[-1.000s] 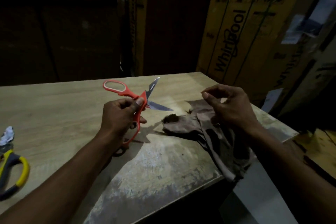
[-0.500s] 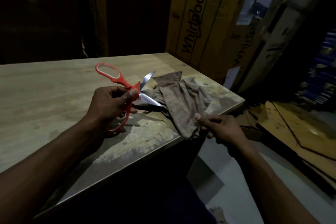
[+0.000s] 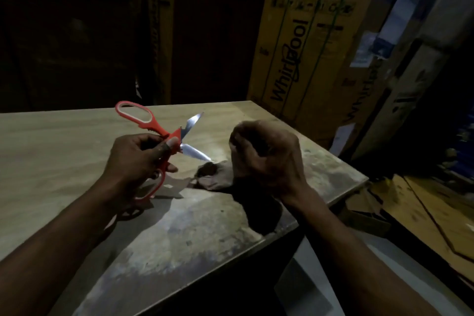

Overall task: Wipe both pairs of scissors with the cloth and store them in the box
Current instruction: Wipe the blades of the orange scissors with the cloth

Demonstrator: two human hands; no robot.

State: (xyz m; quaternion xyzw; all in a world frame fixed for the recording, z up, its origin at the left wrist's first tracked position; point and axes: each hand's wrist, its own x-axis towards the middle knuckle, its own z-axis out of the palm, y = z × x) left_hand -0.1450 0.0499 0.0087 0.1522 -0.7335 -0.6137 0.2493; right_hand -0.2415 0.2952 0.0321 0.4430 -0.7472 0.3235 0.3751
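Gripping the red-handled scissors (image 3: 164, 133) near the pivot, the left hand (image 3: 138, 159) held them above the counter (image 3: 64, 151) at centre left of the frame, fingers curled round the lower handle and thumb pressed by the joint. The blades stood apart, one pointing toward the upper right, the other toward the lower right, its tip near the cloth (image 3: 218, 177). The right hand (image 3: 266, 159), at centre right, was closed in a fist around the upper part of the brown cloth, the rest of which hung down onto the counter and lay bunched toward the near right edge. Cardboard cartons (image 3: 302, 59) marked "Whirlpool" stood behind the counter in the upper right. Lighting was dim; the upper left was too dark to assess.
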